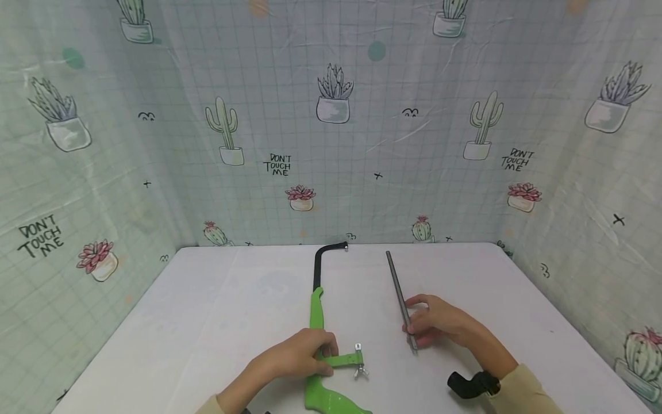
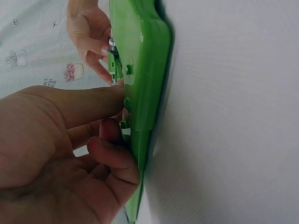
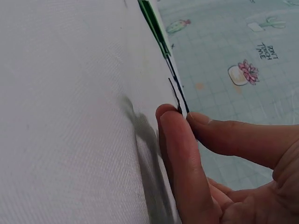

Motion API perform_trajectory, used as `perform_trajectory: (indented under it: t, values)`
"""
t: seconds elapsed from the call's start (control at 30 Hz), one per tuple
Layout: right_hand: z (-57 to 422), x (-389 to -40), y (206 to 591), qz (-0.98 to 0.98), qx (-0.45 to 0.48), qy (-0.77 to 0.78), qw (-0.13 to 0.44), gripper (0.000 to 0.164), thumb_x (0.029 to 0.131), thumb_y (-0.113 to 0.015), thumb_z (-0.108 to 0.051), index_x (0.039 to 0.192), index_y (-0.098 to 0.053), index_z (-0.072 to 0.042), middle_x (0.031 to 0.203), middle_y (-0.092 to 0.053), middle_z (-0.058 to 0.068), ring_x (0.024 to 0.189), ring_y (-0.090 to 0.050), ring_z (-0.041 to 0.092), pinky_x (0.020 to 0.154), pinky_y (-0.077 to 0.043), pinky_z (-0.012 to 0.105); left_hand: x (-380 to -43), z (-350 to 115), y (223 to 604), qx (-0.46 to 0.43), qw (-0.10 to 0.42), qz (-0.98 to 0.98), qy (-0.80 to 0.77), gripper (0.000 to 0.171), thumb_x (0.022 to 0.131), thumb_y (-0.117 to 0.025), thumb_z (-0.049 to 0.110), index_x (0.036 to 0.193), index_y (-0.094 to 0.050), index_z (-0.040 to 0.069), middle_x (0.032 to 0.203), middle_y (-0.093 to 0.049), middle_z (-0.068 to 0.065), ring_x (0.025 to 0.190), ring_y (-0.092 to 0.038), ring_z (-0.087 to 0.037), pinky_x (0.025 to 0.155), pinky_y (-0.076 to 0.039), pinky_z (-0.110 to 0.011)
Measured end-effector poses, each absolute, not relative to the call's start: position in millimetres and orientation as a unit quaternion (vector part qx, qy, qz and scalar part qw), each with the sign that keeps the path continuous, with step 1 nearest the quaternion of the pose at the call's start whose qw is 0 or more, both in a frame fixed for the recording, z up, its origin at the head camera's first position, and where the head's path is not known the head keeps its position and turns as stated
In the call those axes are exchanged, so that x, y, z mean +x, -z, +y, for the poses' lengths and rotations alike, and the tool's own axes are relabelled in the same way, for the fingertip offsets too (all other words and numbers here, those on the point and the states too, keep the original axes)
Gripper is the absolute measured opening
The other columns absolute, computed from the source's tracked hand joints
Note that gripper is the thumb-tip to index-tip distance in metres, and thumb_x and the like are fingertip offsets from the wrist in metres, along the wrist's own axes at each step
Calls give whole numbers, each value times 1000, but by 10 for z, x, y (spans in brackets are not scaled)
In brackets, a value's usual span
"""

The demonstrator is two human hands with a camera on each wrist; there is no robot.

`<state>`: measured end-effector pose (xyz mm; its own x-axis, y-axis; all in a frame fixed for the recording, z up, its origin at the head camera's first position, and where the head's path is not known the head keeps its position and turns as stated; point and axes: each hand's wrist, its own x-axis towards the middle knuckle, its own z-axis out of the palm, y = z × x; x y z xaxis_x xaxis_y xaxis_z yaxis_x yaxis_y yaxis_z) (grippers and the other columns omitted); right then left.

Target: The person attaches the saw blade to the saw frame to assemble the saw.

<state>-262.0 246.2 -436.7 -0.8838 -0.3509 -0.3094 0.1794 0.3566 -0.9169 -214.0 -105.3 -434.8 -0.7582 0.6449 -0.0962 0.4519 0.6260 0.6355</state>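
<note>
A hacksaw frame (image 1: 316, 310) lies lengthwise on the white table, its handle and rear green and its bent far end black. My left hand (image 1: 305, 353) grips the green part just ahead of the handle, beside a short green arm (image 1: 343, 360) with a metal wing nut (image 1: 360, 372). In the left wrist view, the thumb and curled fingers touch the green frame (image 2: 145, 70). To the right of the frame, my right hand (image 1: 439, 322) pinches a narrow grey hacksaw blade (image 1: 397, 284) near its close end. Fingers hide part of the blade in the right wrist view.
The white table (image 1: 233, 299) meets a cactus-printed curtain (image 1: 383, 149) at the back and both sides. A black wrist camera (image 1: 468, 384) sits at the right sleeve.
</note>
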Motion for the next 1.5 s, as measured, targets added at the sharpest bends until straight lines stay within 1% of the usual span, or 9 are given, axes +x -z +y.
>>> perform_trajectory:
  t: [0.07,0.2,0.4,0.53,0.73,0.97,1.23,1.5]
  values:
    - [2471,-2626,4361,772,-68,583,244,83,85,-76,-1,152,-28,8,104,-76,11,92,-74,20,72,-61,35,-2141,-1051,4351,309,160,888,-302,20,85,-82,17,101,-70,18,93,-64,12,77,-52,0,73,-48,-20]
    - [2464,-2640,4356,756,-78,602,245,87,85,-75,1,155,-23,6,108,-75,11,97,-75,20,73,-62,36,-2146,-1047,4358,308,161,888,-301,19,86,-82,17,101,-70,19,93,-64,13,78,-52,1,73,-48,-20]
    - [2387,-2643,4385,764,-82,601,222,87,86,-75,0,156,-23,6,115,-74,14,100,-75,22,75,-62,35,-2145,-1046,4356,305,165,885,-310,19,86,-82,16,101,-71,18,93,-64,12,76,-52,0,71,-48,-20]
    - [2308,-2628,4406,770,-78,597,210,86,86,-75,-2,156,-25,5,118,-74,16,103,-75,23,73,-61,34,-2141,-1052,4350,303,166,885,-312,18,86,-82,16,100,-71,18,92,-63,13,75,-51,0,71,-48,-20]
    - [2179,-2609,4412,760,-74,609,214,84,85,-75,-3,154,-29,4,125,-72,19,98,-75,21,72,-61,32,-2135,-1058,4353,305,162,885,-311,18,85,-82,15,99,-71,18,91,-64,12,76,-52,0,72,-48,-20]
    - [2047,-2590,4428,736,-95,633,219,83,84,-74,-3,155,-31,3,136,-65,24,93,-74,20,71,-61,31,-2137,-1041,4361,304,158,889,-303,17,86,-82,15,99,-71,18,90,-63,12,77,-52,0,73,-48,-21]
    - [1906,-2590,4459,729,-115,640,215,83,87,-70,-4,158,-29,2,144,-59,27,96,-73,21,72,-60,29,-2147,-1046,4365,307,155,890,-299,18,86,-82,15,100,-71,18,91,-64,11,78,-52,-1,72,-48,-21]
    - [1842,-2597,4494,726,-132,641,214,80,89,-68,-3,158,-28,4,148,-54,29,98,-73,19,72,-59,28,-2147,-1054,4363,312,153,889,-298,18,86,-81,16,100,-71,17,93,-65,10,79,-52,-1,74,-48,-22]
